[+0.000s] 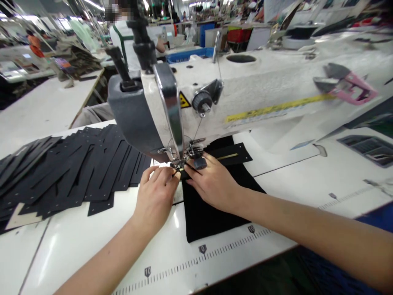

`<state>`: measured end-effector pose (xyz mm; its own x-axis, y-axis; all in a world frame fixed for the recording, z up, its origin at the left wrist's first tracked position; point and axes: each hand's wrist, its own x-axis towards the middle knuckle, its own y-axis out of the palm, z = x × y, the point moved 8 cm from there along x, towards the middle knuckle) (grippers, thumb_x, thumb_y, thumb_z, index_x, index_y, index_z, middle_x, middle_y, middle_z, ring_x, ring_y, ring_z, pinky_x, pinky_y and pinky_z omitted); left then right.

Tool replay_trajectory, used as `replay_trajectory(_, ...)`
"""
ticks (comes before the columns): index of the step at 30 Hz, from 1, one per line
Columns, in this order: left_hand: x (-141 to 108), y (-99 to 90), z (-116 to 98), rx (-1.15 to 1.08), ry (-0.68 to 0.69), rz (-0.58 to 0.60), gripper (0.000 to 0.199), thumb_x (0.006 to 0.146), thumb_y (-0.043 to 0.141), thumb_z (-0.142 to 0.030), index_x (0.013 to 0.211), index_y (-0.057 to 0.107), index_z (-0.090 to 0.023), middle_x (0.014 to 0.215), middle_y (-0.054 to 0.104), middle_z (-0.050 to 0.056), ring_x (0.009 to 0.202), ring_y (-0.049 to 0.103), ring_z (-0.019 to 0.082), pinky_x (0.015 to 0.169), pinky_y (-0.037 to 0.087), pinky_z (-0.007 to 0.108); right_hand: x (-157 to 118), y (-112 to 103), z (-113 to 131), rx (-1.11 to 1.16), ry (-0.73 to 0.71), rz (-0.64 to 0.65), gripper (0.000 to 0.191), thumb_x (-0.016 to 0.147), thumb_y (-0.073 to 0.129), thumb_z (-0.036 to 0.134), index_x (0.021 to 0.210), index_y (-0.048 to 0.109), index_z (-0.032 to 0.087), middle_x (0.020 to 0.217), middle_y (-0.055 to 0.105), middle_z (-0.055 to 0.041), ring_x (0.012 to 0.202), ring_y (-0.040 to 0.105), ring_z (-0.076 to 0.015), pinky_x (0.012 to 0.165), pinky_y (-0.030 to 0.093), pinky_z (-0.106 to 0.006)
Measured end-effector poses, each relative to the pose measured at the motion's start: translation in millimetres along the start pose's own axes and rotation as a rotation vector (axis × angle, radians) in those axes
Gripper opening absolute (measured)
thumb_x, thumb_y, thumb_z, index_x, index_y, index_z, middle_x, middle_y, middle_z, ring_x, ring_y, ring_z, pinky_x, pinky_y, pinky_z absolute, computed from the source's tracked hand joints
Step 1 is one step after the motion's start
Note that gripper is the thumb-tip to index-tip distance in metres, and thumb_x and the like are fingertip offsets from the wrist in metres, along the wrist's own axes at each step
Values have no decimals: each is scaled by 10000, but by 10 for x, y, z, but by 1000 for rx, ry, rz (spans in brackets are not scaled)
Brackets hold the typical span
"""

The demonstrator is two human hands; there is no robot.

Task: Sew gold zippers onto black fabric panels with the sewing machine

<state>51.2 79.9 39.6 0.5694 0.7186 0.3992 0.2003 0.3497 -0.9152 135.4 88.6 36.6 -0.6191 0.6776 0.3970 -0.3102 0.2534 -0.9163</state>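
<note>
Under the sewing machine [260,82] lies a black fabric panel [211,213], right hand [215,180] on it, left hand [156,191] at its edge; whether either pinches is unclear. Straying fingers could be pricked; uneven pressure could skew it.

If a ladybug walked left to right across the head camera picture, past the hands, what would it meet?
The pile of flat black pieces → the left hand → the right hand → the pink-handled snips on the sewing machine.
</note>
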Motion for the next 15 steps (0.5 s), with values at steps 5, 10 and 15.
replay_trajectory(5, -54, -5, -11, 42, -23, -48, 183, 849, 475, -136, 951, 622, -175, 1040, 627, 102, 939, 585, 238, 865, 404, 436, 30, 143, -9, 100, 16, 71, 312, 883, 415, 198, 1131, 520, 42, 1186, 520, -164, 1116, 441, -247, 990, 311, -405)
replay_trajectory(10, -68, 9, -10, 91, -24, -77, 190, 846, 472, -125, 962, 618, -162, 1031, 640, 108, 912, 604, 233, 829, 426, 400, 19, 145, -3, 88, 10, 75, 330, 888, 408, 221, 1132, 515, 26, 1211, 493, -179, 1131, 423, -266, 974, 318, -411)
replay_trajectory(15, -25, 5, -46, 69, 76, -81, 204, 868, 427, -160, 968, 605, -162, 981, 664, 89, 894, 620, 225, 829, 426, 392, 20, 153, -11, 46, -3, 60, 328, 881, 420, 242, 1100, 531, 24, 1152, 522, -184, 1084, 438, -279, 947, 326, -419)
